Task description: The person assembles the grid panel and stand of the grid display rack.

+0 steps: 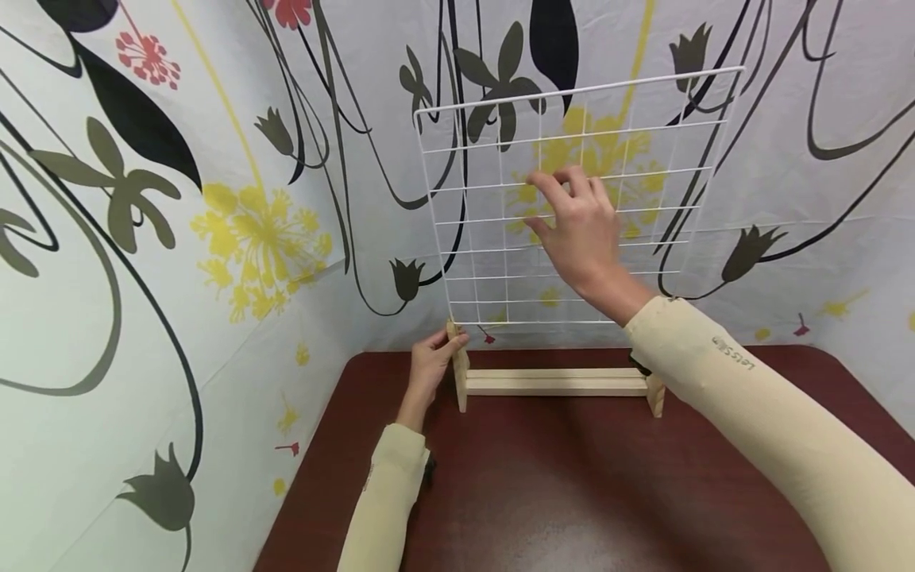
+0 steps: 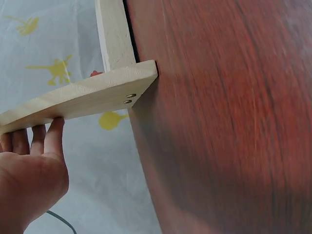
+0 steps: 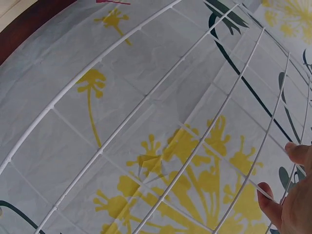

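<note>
A white wire grid panel point(image 1: 579, 90) stands up above the wooden stand, its lower left corner at the top of the stand's left upright point(image 1: 461, 380). My right hand point(image 1: 582, 230) grips the grid near its middle, fingers curled at the wires; in the right wrist view the thumb and a fingertip point(image 3: 269, 199) show beside a wire. With my left hand point(image 1: 429, 365) I hold the upper part of the left upright. The left wrist view shows those fingers point(image 2: 54, 136) against the upright's outer face; the thumb is hidden there.
The stand's pale crossbar point(image 1: 554, 383) runs to a right upright point(image 1: 654, 396), partly behind my right sleeve. Beneath is a dark red-brown table point(image 1: 543, 485). Flower-patterned sheeting point(image 1: 286, 238) hangs close behind and to the left.
</note>
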The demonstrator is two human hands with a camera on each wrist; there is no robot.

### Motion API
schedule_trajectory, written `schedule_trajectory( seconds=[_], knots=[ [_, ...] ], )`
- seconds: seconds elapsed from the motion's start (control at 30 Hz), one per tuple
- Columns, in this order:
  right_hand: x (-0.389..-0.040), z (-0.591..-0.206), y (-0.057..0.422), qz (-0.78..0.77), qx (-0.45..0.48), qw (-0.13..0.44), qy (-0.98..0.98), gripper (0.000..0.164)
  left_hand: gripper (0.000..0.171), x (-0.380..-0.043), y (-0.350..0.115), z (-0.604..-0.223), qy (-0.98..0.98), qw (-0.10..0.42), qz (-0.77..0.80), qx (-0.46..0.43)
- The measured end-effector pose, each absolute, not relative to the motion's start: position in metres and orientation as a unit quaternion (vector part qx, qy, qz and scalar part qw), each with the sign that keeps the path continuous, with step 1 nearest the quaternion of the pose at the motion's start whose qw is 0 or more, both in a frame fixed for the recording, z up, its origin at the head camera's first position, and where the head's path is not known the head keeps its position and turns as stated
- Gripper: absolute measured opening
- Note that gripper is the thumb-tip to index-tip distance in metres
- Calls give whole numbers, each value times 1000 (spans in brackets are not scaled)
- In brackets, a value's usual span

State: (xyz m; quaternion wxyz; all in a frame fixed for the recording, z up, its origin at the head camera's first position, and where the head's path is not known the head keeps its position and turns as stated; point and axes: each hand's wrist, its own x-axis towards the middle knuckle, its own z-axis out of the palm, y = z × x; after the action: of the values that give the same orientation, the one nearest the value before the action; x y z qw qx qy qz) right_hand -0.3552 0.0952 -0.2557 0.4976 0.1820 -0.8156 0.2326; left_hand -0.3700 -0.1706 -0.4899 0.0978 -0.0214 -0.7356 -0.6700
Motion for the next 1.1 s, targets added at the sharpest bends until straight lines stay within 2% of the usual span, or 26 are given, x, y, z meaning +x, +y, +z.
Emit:
schedule_trajectory(
  seconds=[0.17,0.37,0.43,0.53,0.63,0.73,0.87,1.1],
  knots=[
    [-355,-258,94,236,185,501,-812,52,45,-365,-174,-486,-790,105,-602,-46],
    [-354,-262,95,245,179,501,-811,51,82,-363,-183,-463,-859,67,-499,-93],
    [-353,-262,94,248,174,499,-812,51,80,-364,-182,-449,-841,97,-521,-109],
    [-351,-262,92,251,170,496,-814,50,64,-367,-177,-421,-777,187,-583,-147],
    [-350,-262,90,249,168,496,-814,49,55,-369,-170,-390,-725,262,-611,-182],
    [-350,-262,88,245,164,501,-814,49,46,-368,-161,-361,-703,292,-622,-183],
    [-350,-263,87,244,164,500,-814,49,40,-367,-149,-328,-667,283,-666,-178],
    [-350,-269,88,242,168,499,-815,49,46,-372,-134,-293,-619,239,-722,-194]
  ],
)
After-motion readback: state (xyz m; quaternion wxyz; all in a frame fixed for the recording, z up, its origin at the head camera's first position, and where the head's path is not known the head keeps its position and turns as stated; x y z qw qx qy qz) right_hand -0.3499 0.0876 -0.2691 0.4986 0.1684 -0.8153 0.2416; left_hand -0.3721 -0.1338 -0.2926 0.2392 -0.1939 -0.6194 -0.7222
